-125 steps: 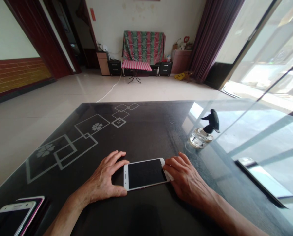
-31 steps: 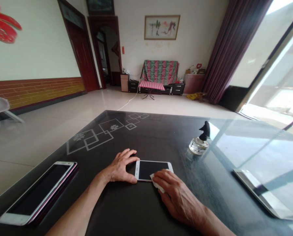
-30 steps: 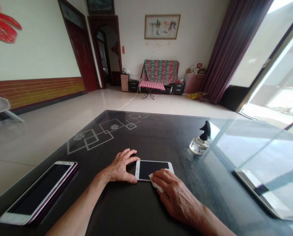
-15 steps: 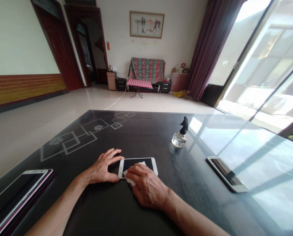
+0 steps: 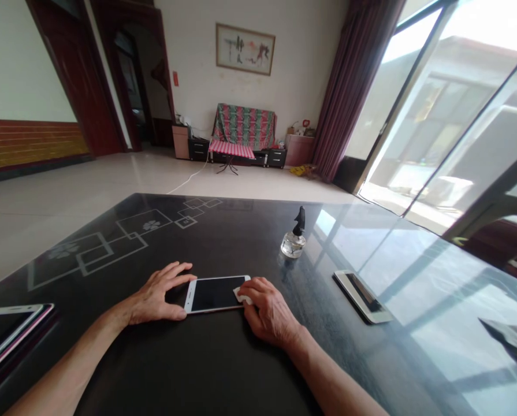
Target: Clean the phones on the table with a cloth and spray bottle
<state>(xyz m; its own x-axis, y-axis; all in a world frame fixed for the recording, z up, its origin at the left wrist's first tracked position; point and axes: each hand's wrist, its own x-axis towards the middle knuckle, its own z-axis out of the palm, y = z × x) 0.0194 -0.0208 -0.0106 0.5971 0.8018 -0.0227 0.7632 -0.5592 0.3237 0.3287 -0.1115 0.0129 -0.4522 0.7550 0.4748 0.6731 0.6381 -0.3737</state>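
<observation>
A white-framed phone [image 5: 217,293] lies face up on the dark glossy table [image 5: 154,358], its screen black. My left hand [image 5: 158,293] rests at its left end, fingers spread, with the thumb and a fingertip at the phone's edge. Over the phone's right end, my right hand [image 5: 267,306] is closed on a crumpled white tissue [image 5: 242,296], pressing it near the screen's edge. Its fingers hide part of that end.
A clear spray bottle [image 5: 293,245] with a black nozzle stands beyond my right hand. Another phone [image 5: 362,296] lies to the right. Stacked phones [image 5: 15,332] are at the left edge. A dark, partly cut-off object [image 5: 512,341] sits at the far right.
My right hand and the tissue have moved from the middle of the phone to its right end, uncovering the screen. The view has turned right, bringing the dark object into sight.
</observation>
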